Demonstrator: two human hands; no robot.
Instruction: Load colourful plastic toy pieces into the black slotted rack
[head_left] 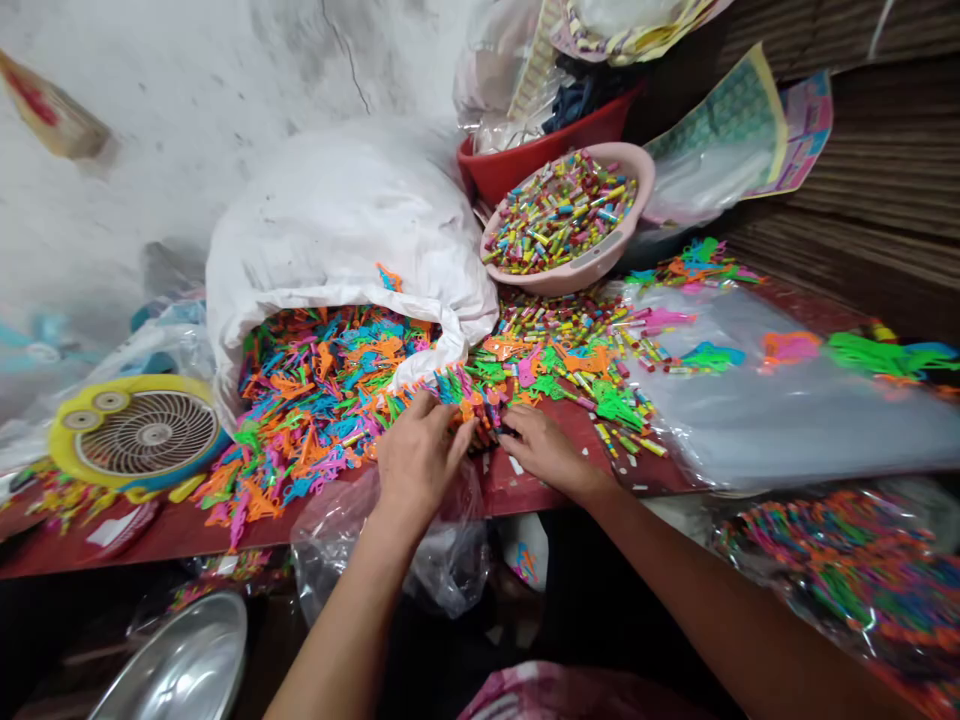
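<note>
Both my hands are low over the red table, a short gap apart. My left hand [421, 452] is curled over a bunch of small bright plastic toy pieces [469, 405], its thumb pointing right. From the other side my right hand [546, 448] presses its bent fingertips against the same bunch. Exact shapes in the bunch are hard to make out, and my left fingertips are partly hidden. To the left a heap of loose plastic toy pieces [322, 370] spills from a big white sack [345, 220]. More green and orange pieces [615, 400] lie right of my hands, among small striped tubes [559, 318].
A pink basin [637, 200] full of striped tubes stands behind, before a red basin [517, 165]. Clear plastic bags [780, 430] cover the table's right side. A yellow fan [154, 433] stands left; a metal bowl [187, 665] sits below. A clear bag [450, 560] hangs at the front edge.
</note>
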